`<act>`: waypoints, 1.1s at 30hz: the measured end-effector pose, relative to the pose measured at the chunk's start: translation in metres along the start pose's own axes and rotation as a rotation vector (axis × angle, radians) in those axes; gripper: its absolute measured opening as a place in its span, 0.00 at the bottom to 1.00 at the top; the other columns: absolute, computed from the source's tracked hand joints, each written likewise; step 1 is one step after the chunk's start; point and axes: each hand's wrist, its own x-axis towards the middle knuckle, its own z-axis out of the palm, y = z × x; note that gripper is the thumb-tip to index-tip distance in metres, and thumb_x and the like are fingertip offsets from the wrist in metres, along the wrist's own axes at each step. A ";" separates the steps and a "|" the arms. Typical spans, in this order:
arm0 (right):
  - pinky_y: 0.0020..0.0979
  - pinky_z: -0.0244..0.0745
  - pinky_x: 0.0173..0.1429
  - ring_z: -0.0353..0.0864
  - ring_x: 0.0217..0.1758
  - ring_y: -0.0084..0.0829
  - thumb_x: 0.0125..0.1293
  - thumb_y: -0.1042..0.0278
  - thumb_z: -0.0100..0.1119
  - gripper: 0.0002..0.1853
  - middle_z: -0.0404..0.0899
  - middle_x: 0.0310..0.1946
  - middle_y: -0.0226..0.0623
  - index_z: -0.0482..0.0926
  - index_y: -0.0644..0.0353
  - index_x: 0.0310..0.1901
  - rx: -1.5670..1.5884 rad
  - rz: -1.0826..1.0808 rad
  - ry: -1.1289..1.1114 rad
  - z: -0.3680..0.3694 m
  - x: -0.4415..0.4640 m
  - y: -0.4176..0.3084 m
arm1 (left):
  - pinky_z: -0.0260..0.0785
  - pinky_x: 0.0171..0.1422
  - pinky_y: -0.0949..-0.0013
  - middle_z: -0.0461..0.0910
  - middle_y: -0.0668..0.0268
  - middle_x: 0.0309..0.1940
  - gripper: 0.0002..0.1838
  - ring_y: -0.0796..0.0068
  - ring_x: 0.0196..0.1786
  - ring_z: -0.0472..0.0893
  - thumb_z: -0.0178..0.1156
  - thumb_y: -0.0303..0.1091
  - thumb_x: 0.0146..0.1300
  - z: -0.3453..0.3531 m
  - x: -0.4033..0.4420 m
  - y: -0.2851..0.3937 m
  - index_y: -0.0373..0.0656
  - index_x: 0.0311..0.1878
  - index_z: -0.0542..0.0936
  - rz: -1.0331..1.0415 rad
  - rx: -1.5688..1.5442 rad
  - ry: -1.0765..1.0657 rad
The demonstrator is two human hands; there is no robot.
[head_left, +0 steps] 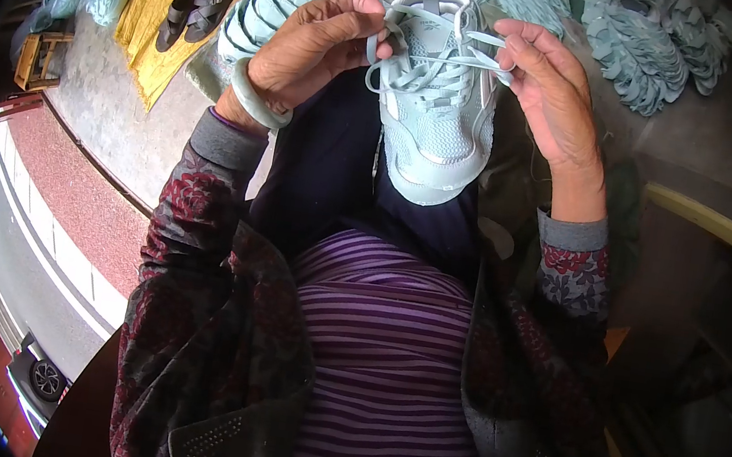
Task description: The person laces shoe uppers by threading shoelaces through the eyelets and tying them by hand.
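A pale mint-white sneaker [435, 135] rests on my lap, its toe pointing toward me. Its laces [434, 79] run through the eyelets, with loops hanging at the left side. My left hand [321, 49], with a pale bangle [257, 101] at the wrist, pinches a lace at the upper left of the shoe. On the other side my right hand [550, 86] pinches lace between thumb and fingers. Lace strands stretch between both hands above the tongue.
Stacked pale shoe pieces [271, 5] lie beyond my left hand, and more piles [640, 43] sit at the upper right. Dark sandals [205, 10] rest on a yellow cloth [158, 12]. A wooden stool [40, 61] stands at the far left.
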 end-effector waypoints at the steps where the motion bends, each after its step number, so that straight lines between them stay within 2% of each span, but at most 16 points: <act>1: 0.25 0.67 0.57 0.72 0.45 0.20 0.75 0.64 0.57 0.17 0.75 0.37 0.27 0.77 0.66 0.58 0.025 0.014 -0.001 0.001 0.000 0.000 | 0.74 0.57 0.69 0.81 0.68 0.40 0.08 0.78 0.42 0.81 0.58 0.33 0.73 -0.002 0.001 0.005 0.41 0.51 0.80 0.001 -0.001 0.000; 4: 0.26 0.68 0.57 0.73 0.46 0.21 0.74 0.65 0.57 0.17 0.75 0.38 0.28 0.76 0.67 0.58 0.060 0.023 -0.015 -0.002 0.001 0.000 | 0.77 0.55 0.69 0.81 0.68 0.40 0.13 0.79 0.39 0.80 0.54 0.37 0.76 -0.012 0.009 0.016 0.38 0.54 0.79 -0.025 -0.178 -0.162; 8: 0.26 0.68 0.57 0.76 0.47 0.20 0.73 0.64 0.59 0.14 0.80 0.41 0.29 0.80 0.62 0.55 0.140 0.020 -0.023 -0.004 0.005 0.001 | 0.74 0.61 0.65 0.79 0.70 0.39 0.19 0.79 0.38 0.77 0.55 0.39 0.75 -0.006 0.018 0.037 0.38 0.62 0.75 0.029 -0.028 -0.035; 10: 0.27 0.70 0.57 0.76 0.48 0.21 0.73 0.65 0.59 0.14 0.82 0.44 0.32 0.80 0.61 0.56 0.195 -0.004 -0.054 -0.004 0.008 0.003 | 0.73 0.61 0.66 0.81 0.69 0.46 0.19 0.78 0.43 0.79 0.54 0.39 0.76 -0.005 0.022 0.042 0.39 0.63 0.75 0.163 0.005 -0.141; 12: 0.27 0.71 0.58 0.76 0.48 0.21 0.73 0.66 0.59 0.14 0.82 0.45 0.33 0.80 0.61 0.56 0.229 -0.003 -0.066 -0.006 0.010 0.004 | 0.75 0.58 0.64 0.78 0.61 0.62 0.27 0.70 0.53 0.82 0.60 0.33 0.72 0.001 0.020 0.048 0.47 0.72 0.68 0.073 -0.178 -0.198; 14: 0.27 0.71 0.58 0.76 0.48 0.22 0.73 0.67 0.58 0.14 0.82 0.46 0.34 0.79 0.60 0.57 0.262 -0.005 -0.078 -0.007 0.010 0.003 | 0.75 0.60 0.64 0.77 0.61 0.63 0.31 0.68 0.56 0.81 0.59 0.36 0.73 0.015 0.013 0.049 0.49 0.76 0.62 0.180 0.104 0.017; 15: 0.27 0.72 0.59 0.77 0.48 0.22 0.73 0.67 0.58 0.14 0.82 0.47 0.34 0.79 0.60 0.57 0.259 0.000 -0.076 -0.007 0.009 0.002 | 0.71 0.63 0.69 0.80 0.66 0.55 0.18 0.78 0.49 0.79 0.55 0.36 0.75 0.022 0.013 0.044 0.41 0.63 0.76 0.317 0.324 0.009; 16: 0.28 0.72 0.60 0.77 0.48 0.22 0.74 0.67 0.57 0.14 0.82 0.48 0.35 0.79 0.60 0.57 0.256 0.005 -0.076 -0.006 0.009 0.001 | 0.71 0.63 0.69 0.80 0.66 0.55 0.18 0.78 0.49 0.79 0.55 0.36 0.75 0.021 0.008 0.041 0.41 0.63 0.76 0.319 0.325 0.009; 18: 0.28 0.71 0.61 0.76 0.50 0.24 0.74 0.68 0.57 0.16 0.81 0.50 0.37 0.76 0.63 0.59 0.258 0.007 -0.072 -0.005 0.010 0.001 | 0.74 0.55 0.75 0.81 0.70 0.45 0.13 0.82 0.44 0.79 0.59 0.30 0.73 0.012 -0.001 0.026 0.40 0.58 0.78 0.330 0.644 0.021; 20: 0.29 0.71 0.61 0.75 0.51 0.26 0.73 0.69 0.57 0.18 0.80 0.51 0.39 0.74 0.66 0.61 0.260 0.011 -0.065 -0.006 0.010 -0.001 | 0.72 0.52 0.78 0.80 0.70 0.50 0.16 0.82 0.46 0.78 0.59 0.18 0.66 0.001 -0.010 0.007 0.40 0.56 0.80 0.327 0.724 -0.014; 22: 0.29 0.71 0.62 0.76 0.52 0.26 0.73 0.69 0.57 0.18 0.80 0.52 0.39 0.74 0.66 0.61 0.244 0.014 -0.066 -0.005 0.011 -0.002 | 0.73 0.50 0.77 0.77 0.67 0.53 0.19 0.80 0.47 0.78 0.58 0.14 0.60 0.007 -0.021 0.007 0.42 0.53 0.82 0.389 1.124 -0.031; 23: 0.29 0.71 0.62 0.76 0.52 0.26 0.73 0.69 0.57 0.18 0.80 0.52 0.39 0.74 0.66 0.61 0.246 0.011 -0.067 -0.003 0.012 -0.001 | 0.74 0.49 0.73 0.74 0.64 0.56 0.21 0.76 0.49 0.79 0.59 0.12 0.54 0.010 -0.024 0.003 0.43 0.50 0.83 0.379 1.105 -0.010; 26: 0.30 0.71 0.63 0.76 0.53 0.28 0.73 0.70 0.57 0.17 0.80 0.52 0.40 0.74 0.66 0.60 0.254 0.020 -0.031 0.000 0.015 -0.003 | 0.75 0.49 0.72 0.73 0.64 0.56 0.19 0.72 0.50 0.80 0.61 0.13 0.55 0.017 -0.026 0.003 0.43 0.49 0.84 0.425 1.298 -0.005; 30: 0.32 0.71 0.63 0.77 0.53 0.29 0.73 0.69 0.58 0.15 0.81 0.50 0.39 0.77 0.64 0.58 0.303 0.012 -0.056 -0.002 0.019 0.003 | 0.73 0.56 0.72 0.73 0.63 0.53 0.16 0.69 0.51 0.80 0.65 0.15 0.53 0.007 -0.016 0.004 0.42 0.45 0.83 0.517 1.286 -0.081; 32: 0.32 0.72 0.63 0.78 0.53 0.28 0.73 0.68 0.59 0.14 0.82 0.49 0.39 0.78 0.62 0.56 0.309 0.009 -0.062 -0.005 0.020 0.003 | 0.72 0.57 0.72 0.76 0.64 0.52 0.12 0.71 0.51 0.80 0.65 0.19 0.60 0.001 -0.013 0.007 0.41 0.46 0.81 0.451 1.135 -0.105; 33: 0.32 0.72 0.63 0.78 0.53 0.29 0.72 0.68 0.59 0.13 0.82 0.49 0.39 0.79 0.62 0.56 0.323 0.023 -0.058 -0.006 0.021 0.003 | 0.71 0.57 0.72 0.77 0.64 0.52 0.09 0.73 0.51 0.79 0.64 0.22 0.64 -0.003 -0.011 0.010 0.40 0.47 0.80 0.352 0.890 -0.140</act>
